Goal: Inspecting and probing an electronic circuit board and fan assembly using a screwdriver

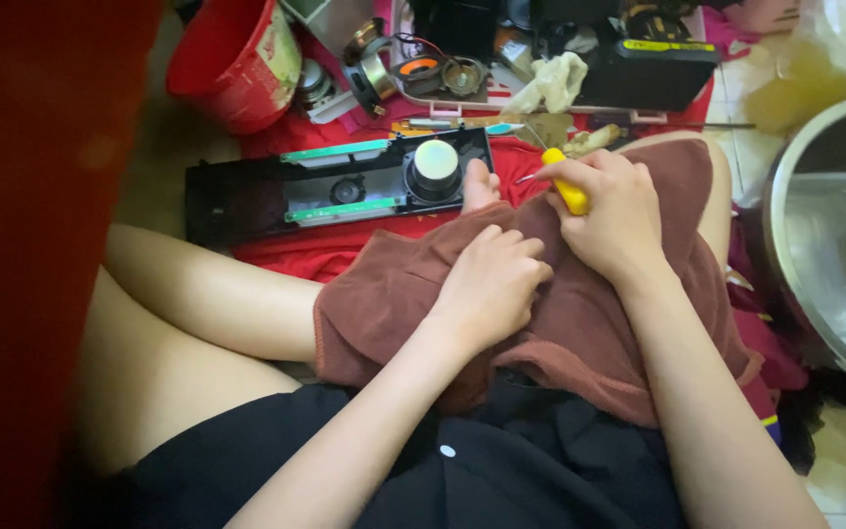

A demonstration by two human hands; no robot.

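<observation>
Yellow-handled screwdriver (567, 188) sits gripped in the right hand (611, 217), while the left hand (490, 284) fists shut, steadying the brown cloth (580, 313) on the lap.

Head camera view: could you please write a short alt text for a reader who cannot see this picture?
Seen from above, a seated person's right hand grips a yellow-handled screwdriver, while the left hand rests closed on a brown cloth over the lap. Beyond lie a long black electronic panel with a round knob, a red bucket and scattered parts.
</observation>
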